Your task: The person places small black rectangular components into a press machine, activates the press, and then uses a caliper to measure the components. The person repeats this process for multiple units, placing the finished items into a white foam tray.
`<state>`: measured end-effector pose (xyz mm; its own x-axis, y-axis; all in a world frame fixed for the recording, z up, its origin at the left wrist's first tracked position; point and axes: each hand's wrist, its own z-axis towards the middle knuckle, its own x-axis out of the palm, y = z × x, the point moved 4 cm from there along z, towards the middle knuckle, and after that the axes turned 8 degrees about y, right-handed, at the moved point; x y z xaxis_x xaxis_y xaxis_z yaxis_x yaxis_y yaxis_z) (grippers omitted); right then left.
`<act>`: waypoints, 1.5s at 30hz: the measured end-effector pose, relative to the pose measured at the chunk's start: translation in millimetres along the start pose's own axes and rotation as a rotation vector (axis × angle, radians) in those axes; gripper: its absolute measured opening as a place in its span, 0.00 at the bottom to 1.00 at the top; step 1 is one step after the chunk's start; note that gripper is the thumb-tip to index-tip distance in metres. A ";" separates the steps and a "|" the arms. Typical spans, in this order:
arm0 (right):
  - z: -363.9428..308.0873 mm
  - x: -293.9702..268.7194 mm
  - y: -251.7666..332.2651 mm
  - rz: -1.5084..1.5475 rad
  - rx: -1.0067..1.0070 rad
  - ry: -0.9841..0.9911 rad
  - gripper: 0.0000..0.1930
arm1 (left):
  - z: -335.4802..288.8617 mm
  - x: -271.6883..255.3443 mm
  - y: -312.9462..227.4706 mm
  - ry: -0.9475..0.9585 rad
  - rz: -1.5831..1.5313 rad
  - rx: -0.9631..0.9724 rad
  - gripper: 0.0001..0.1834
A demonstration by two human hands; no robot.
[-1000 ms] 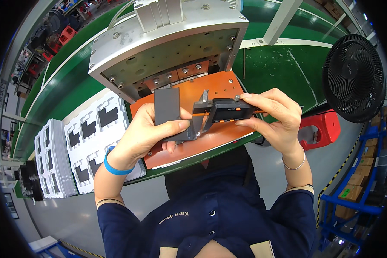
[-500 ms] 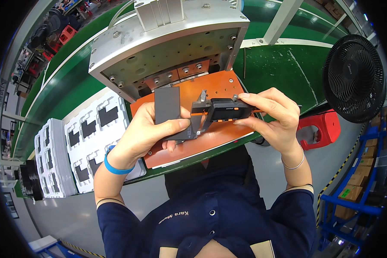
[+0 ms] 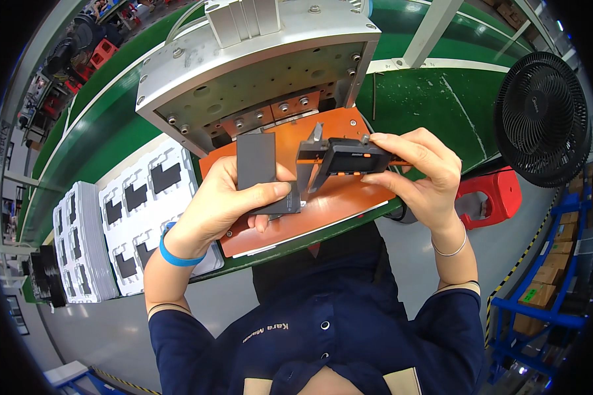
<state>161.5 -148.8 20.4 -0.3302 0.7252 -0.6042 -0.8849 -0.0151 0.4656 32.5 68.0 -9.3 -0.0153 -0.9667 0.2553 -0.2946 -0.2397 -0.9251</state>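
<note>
A flat black L-shaped piece point(image 3: 257, 158), which looks like a battery cell, is pinched upright in my left hand point(image 3: 221, 201). My thumb lies over its front, and other fingers show behind and below it. My right hand point(image 3: 428, 171) grips a digital caliper point(image 3: 357, 159) with a black body and orange buttons, thumb below and fingers on top. The caliper's metal jaws point(image 3: 314, 164) stand apart, just right of the black piece. From this angle I cannot tell whether a jaw touches it. Both hands are above an orange plate point(image 3: 342, 194).
Behind the orange plate stands a metal press frame point(image 3: 257, 79). White trays point(image 3: 128, 184) holding black pieces lie left, beside a stack of trays point(image 3: 82, 243). A black fan point(image 3: 540, 118) and red stool point(image 3: 501, 197) are right, near a blue rack point(image 3: 540, 313) with boxes.
The caliper has shifted slightly right and up with my right hand, and its jaws stand farther apart. My left hand and the black piece have hardly moved.
</note>
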 end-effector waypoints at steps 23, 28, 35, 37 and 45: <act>0.0 2.9 -2.2 -0.048 -0.040 -0.014 0.25 | 1.1 -1.7 -0.3 0.013 0.021 -0.011 0.13; 1.8 -3.7 4.9 -0.043 0.043 0.010 0.25 | -4.3 1.0 -8.2 0.041 0.131 -0.039 0.14; -60.0 -60.6 -83.8 0.088 0.388 -0.180 0.25 | -114.7 -46.4 -31.0 -0.371 0.585 0.274 0.13; -60.4 -62.1 -116.9 0.061 0.439 -0.122 0.23 | -153.8 -67.0 -20.9 -0.695 0.883 0.230 0.14; -126.7 -43.8 -262.8 -0.210 0.748 -0.039 0.21 | -155.6 -58.8 114.6 -1.206 1.327 0.166 0.28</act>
<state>366.9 -263.9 -157.4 -0.1562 0.6854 -0.7112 -0.4658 0.5838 0.6650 -149.0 111.3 -86.6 0.5173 -0.0093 -0.8557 -0.5763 0.7354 -0.3564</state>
